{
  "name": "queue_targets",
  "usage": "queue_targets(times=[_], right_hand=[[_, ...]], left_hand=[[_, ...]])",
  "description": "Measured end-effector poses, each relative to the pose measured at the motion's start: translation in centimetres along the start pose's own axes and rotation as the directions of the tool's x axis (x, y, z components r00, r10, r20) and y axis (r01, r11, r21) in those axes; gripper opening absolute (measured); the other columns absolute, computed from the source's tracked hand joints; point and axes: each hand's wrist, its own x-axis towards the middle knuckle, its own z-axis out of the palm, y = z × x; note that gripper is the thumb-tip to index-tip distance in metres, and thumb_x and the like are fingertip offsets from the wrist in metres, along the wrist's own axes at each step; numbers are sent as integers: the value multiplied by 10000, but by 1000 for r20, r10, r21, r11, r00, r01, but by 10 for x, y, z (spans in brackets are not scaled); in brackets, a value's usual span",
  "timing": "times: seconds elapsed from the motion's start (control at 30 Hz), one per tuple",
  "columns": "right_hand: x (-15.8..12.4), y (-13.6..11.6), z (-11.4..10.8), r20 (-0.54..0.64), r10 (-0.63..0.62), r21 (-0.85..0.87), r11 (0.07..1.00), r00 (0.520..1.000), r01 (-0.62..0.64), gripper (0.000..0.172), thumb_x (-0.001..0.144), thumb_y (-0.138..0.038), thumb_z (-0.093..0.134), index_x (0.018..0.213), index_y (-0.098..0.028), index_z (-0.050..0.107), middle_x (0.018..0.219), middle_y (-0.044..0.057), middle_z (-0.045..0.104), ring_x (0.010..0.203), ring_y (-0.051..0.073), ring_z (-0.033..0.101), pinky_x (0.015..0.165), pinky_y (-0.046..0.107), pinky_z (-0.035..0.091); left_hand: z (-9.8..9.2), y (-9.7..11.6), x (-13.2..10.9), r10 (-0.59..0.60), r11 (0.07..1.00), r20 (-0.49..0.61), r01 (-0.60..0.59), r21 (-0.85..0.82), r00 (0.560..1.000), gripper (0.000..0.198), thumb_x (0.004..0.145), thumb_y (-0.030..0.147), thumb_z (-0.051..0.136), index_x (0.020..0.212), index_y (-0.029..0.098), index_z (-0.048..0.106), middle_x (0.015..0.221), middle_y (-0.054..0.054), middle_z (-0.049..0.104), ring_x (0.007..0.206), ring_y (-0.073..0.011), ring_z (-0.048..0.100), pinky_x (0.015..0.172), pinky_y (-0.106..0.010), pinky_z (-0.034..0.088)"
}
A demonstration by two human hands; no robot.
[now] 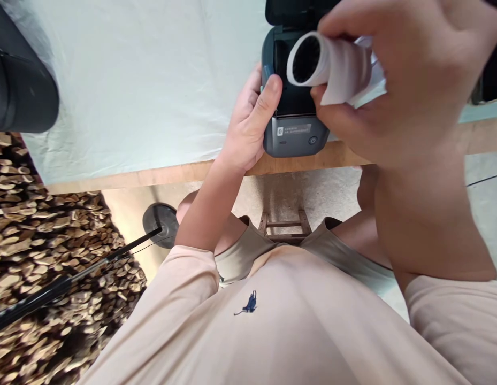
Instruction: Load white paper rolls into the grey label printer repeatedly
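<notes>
A small dark grey label printer (292, 140) sits at the table's front edge, its black lid (288, 12) swung up and back. My left hand (252, 117) grips the printer's left side, thumb over the rim of the open compartment. Above that compartment, my right hand (408, 80) holds a white paper roll (340, 69) between thumb and fingers. The roll's dark hollow core faces left, and a loose paper end hangs from its underside. A label strip and a power button show on the printer's front face.
A pale plastic sheet covers the wooden-edged table (152, 96). A black case (21, 75) stands at the left, and a dark object (489, 80) lies at the right edge. Below are a black pole stand (162, 222), stacked firewood (51, 256) and a wooden stool (284, 227).
</notes>
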Motion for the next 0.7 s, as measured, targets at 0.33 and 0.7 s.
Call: queue_targets(times=[0.33,0.7], right_hand=[[9,2,12,79,100,-180,980,992,-85,360,705,-502,202,951,-350,417,965,-102,417,964,2,400,857,247,352],[-7,-1,23,-15,9,-72,997,1000,-10,435,769,-417,136,856,-244,525,855,-54,486,958,-41,375,908,196,287]], left_hand=[[-20,-11,1,8,999,-7,-8,43,1000,384,659,421,377,1009,266,391,813,44,500,1066,-167,368,776,-253,435],[3,10,-1,144,982,31,-138,-131,989,396,704,155,245,1094,170,312,796,49,558,1011,-108,401,787,-230,376]])
